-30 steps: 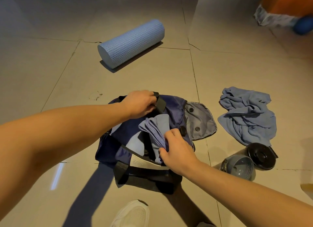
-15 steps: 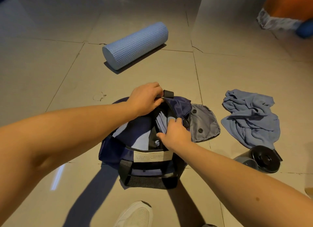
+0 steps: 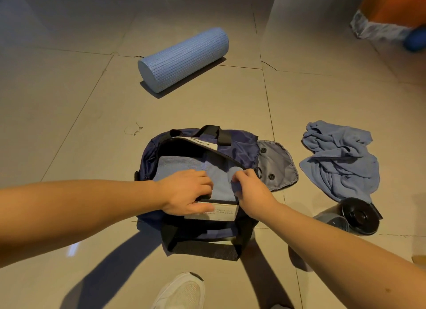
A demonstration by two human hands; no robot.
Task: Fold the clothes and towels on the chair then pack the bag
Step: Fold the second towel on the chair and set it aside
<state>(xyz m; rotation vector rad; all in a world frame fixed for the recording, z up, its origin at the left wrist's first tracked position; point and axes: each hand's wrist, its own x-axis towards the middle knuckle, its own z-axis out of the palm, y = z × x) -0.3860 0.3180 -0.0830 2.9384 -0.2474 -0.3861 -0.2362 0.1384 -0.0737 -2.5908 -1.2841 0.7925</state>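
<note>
A navy duffel bag (image 3: 237,151) lies open on the tiled floor in the middle of the view. A folded light blue towel (image 3: 177,164) lies flat inside it. My left hand (image 3: 186,193) grips the bag's near rim, fingers curled over the edge by the white label. My right hand (image 3: 250,189) pinches the right end of the towel inside the opening. A second blue towel (image 3: 341,161) lies crumpled on the floor to the right of the bag.
A blue foam roller (image 3: 184,57) lies on the floor beyond the bag. A dark bottle (image 3: 332,223) and its black lid (image 3: 359,215) sit at the right, near the crumpled towel. My white shoe (image 3: 182,291) is below the bag. An orange object (image 3: 396,4) stands at the top right.
The towel went from bunched at the opening to lying flat inside the bag. My left hand moved from the far handle to the near rim. My right hand stayed on the towel.
</note>
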